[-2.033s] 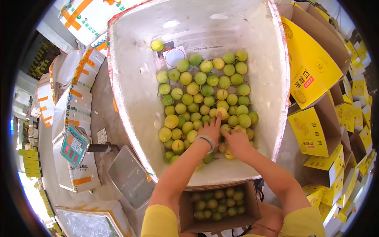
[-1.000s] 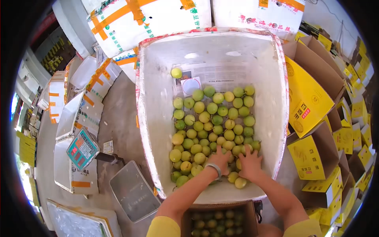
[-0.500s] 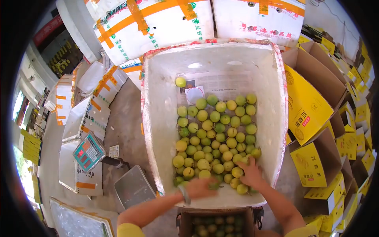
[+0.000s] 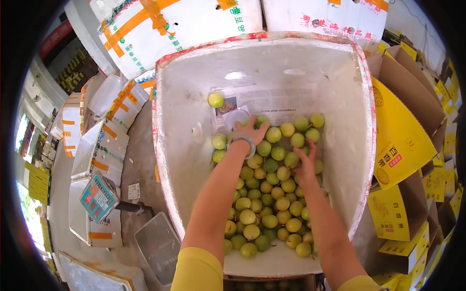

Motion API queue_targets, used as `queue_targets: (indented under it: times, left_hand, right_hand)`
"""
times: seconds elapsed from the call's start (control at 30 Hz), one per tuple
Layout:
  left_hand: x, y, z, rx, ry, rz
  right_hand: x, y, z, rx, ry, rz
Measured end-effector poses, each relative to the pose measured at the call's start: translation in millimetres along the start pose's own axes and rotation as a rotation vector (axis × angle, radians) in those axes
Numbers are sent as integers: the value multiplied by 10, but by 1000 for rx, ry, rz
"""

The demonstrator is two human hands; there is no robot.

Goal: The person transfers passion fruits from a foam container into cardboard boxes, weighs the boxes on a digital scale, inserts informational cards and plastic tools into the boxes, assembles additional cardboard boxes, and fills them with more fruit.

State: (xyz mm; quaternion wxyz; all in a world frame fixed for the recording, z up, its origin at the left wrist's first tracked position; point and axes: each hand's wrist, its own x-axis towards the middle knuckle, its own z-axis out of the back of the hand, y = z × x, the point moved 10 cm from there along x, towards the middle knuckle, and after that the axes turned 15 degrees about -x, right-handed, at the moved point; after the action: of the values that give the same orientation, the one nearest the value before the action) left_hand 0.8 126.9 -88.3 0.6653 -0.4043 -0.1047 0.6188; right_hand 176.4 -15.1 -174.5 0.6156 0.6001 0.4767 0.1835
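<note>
Many green-yellow passion fruits [image 4: 277, 192] lie heaped in a large white foam box [image 4: 194, 77] lined with newspaper [image 4: 286, 99]. My left hand [image 4: 250, 134], with a band on the wrist, reaches to the far side of the heap. Its fingers are spread over the fruits there, touching a green one [image 4: 262, 121]. To the right, my right hand [image 4: 306, 165] has its thumb and fingers apart, against a passion fruit [image 4: 291, 160] at the heap's right side. One lone passion fruit [image 4: 216, 100] sits in the far left corner.
Below the foam box is the edge of a cardboard box [image 4: 272, 279]. A scale display [image 4: 99, 197] and its platform [image 4: 158, 247] stand at left, near white foam boxes [image 4: 99, 145]. Yellow cartons [image 4: 400, 145] are stacked at right. Taped foam boxes [image 4: 194, 26] stand behind.
Both hands have moved from the near side of the heap toward the far side. The view has shifted closer over the foam box, and the near cardboard box is now mostly out of view.
</note>
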Motion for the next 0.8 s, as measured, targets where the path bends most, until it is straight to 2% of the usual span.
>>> queue_targets:
  times: [0.07, 0.1, 0.27, 0.33, 0.37, 0.4, 0.47, 0.5, 0.57, 0.67, 0.73, 0.8]
  left_hand:
    - [36, -1, -190, 1, 59, 17]
    - [40, 12, -273, 1, 108, 30]
    - [312, 291, -392, -90, 62, 36]
    - [370, 379, -444, -637, 61, -197]
    - [287, 483, -367, -645, -95, -147]
    - [198, 531, -414, -649, -93, -147]
    - [-131, 599, -380, -939, -177, -192]
    - [-337, 597, -386, -949, -173, -180]
    - [-870, 429, -336, -1274, -23, -92]
    - [-1714, 549, -154, -1253, -26, -227]
    - [-2419, 704, -179, -1172, 72, -212]
    - [-3135, 889, -297, -1025, 204, -125]
  right_hand:
    - [47, 5, -218, 134, 128, 177]
    - [70, -30, -232, 48, 81, 227]
    - [-94, 173, -750, 326, 171, 174]
    - [38, 33, -863, 207, 162, 166]
    - [87, 60, -892, 122, 180, 215]
    - [107, 3, -842, 118, 178, 215]
    - [-130, 156, -825, -115, 235, 360]
    - [-271, 188, -777, -127, 234, 351]
    - [-765, 577, -783, -401, 227, 591]
    - [-1768, 1012, -794, -725, 225, 811]
    - [-2370, 887, -700, -902, 292, 798]
    - [-2868, 655, -517, -979, 525, 562]
